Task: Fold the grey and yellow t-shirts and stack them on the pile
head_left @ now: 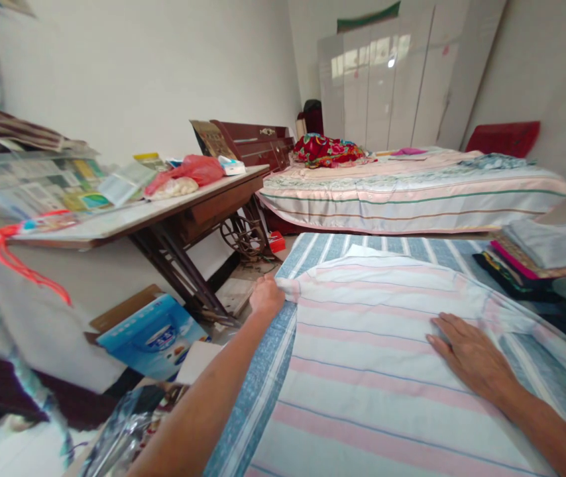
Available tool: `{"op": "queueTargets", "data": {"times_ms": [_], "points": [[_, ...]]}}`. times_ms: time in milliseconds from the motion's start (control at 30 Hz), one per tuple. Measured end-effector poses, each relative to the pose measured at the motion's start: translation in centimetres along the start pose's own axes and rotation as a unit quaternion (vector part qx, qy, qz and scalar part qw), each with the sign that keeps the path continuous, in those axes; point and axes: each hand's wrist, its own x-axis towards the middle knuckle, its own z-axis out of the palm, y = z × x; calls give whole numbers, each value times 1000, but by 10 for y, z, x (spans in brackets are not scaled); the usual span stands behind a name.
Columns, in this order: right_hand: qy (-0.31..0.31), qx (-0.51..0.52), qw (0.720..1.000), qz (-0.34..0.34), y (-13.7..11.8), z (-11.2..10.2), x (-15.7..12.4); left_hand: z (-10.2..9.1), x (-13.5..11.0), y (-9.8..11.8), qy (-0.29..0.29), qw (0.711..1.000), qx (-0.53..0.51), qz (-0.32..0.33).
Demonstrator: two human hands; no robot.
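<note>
A white shirt with pink and thin blue stripes [362, 344] lies spread flat on a blue-and-white striped bed cover [323, 246] in front of me. My left hand [266, 296] is closed on the shirt's left sleeve end at the bed's left edge. My right hand [466, 354] rests flat on the right part of the shirt, fingers stretched out and pressing the cloth.
Folded clothes [546, 255] are stacked on the right of the bed cover. A second bed [412, 189] with a red bundle stands behind. A wooden sewing-machine table [183, 212] with bags and papers is on the left, with a blue box [151, 338] on the floor below.
</note>
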Motion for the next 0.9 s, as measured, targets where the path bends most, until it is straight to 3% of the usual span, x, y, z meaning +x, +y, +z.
{"op": "queueTargets", "data": {"times_ms": [67,100,167,233,367,500,700,900], "points": [[2,5,1000,1,2,2,-1,8,-18,11,32,996,2,81],[2,8,1000,1,3,3,-2,13,-26,17,43,987,0,157],[-1,13,1000,-1,5,5,-2,26,-40,28,20,955,-10,297],[-4,12,1000,-5,7,5,-2,40,-50,37,-30,931,-17,364],[-11,5,1000,-12,7,3,-1,64,-56,46,-97,934,-10,345],[-5,9,1000,-9,4,-2,1,68,-56,46,-119,939,-8,322],[4,35,999,18,3,-22,2,67,-52,45,-94,948,-6,305],[-46,-19,997,64,5,-41,-2,70,-44,48,-66,948,14,313]]}}
